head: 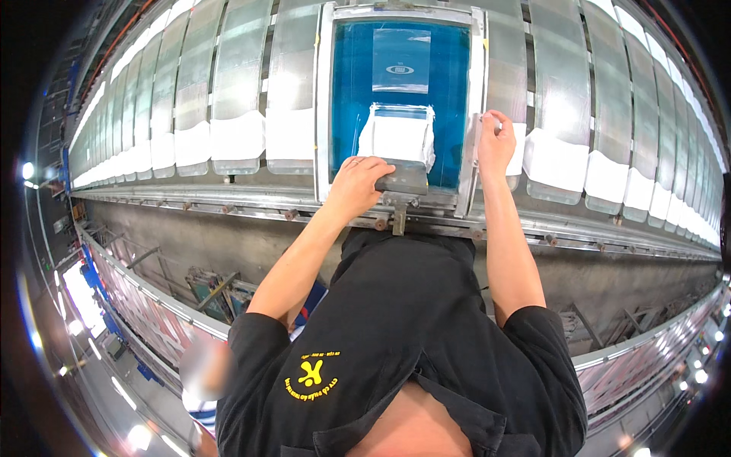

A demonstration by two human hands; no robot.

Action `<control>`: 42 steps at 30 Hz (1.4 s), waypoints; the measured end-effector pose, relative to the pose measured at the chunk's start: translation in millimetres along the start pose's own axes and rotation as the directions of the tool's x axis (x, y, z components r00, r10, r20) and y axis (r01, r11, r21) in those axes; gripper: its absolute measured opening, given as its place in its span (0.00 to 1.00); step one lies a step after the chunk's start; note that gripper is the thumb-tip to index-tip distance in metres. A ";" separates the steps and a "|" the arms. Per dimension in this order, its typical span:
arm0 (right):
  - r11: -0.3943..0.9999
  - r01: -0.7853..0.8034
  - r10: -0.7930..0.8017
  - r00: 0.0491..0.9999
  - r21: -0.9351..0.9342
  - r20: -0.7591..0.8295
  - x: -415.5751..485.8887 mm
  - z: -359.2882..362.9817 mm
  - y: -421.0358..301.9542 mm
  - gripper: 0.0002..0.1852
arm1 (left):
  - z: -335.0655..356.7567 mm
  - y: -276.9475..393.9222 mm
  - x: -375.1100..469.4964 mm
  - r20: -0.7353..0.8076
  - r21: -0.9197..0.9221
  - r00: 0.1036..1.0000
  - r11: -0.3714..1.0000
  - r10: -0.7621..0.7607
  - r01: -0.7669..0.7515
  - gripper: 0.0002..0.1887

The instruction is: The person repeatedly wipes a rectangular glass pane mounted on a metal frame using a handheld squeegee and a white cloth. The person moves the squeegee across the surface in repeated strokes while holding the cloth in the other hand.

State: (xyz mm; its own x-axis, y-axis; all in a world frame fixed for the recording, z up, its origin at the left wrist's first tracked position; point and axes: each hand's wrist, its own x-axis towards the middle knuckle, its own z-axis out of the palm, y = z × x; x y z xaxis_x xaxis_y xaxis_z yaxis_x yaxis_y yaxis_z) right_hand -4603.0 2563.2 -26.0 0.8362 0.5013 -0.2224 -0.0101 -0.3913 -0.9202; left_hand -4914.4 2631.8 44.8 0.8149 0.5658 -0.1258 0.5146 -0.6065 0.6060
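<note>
In front of me lies a screen-printing frame (478,68) with a blue mesh screen (448,143). A grey squeegee (406,178) rests near the screen's front end, and my left hand (358,184) grips its left end. White ink (398,137) is spread on the mesh just beyond the squeegee. Farther back, a paler rectangle (401,51) in the mesh bears a small oval mark. My right hand (495,145) is at the frame's right rail, fingers bent towards the thumb; whether the fingertips pinch the rail is unclear.
Long printing pallets (557,103) line both sides, with white fabric pieces (555,149) on their near ends. A metal rail (262,207) with several round stops runs along the front. Another table row (165,308) stands behind me. A person in a striped top (201,412) is at lower left.
</note>
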 end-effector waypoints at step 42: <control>0.525 0.801 -0.500 0.564 -0.288 0.657 -42.6 95.0 -73.8 0.15 | -62.4 -56.7 121.1 0.158 0.064 0.970 0.982 -0.183 0.175 0.14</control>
State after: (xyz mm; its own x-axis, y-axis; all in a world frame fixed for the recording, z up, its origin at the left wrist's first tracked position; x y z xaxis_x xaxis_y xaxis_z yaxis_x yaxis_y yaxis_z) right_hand -4690.0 2644.1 20.7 0.1163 0.9856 0.1226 0.8225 -0.0264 -0.5682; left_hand -4861.5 2769.6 44.2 0.7385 0.5719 -0.3571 0.6654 -0.5324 0.5234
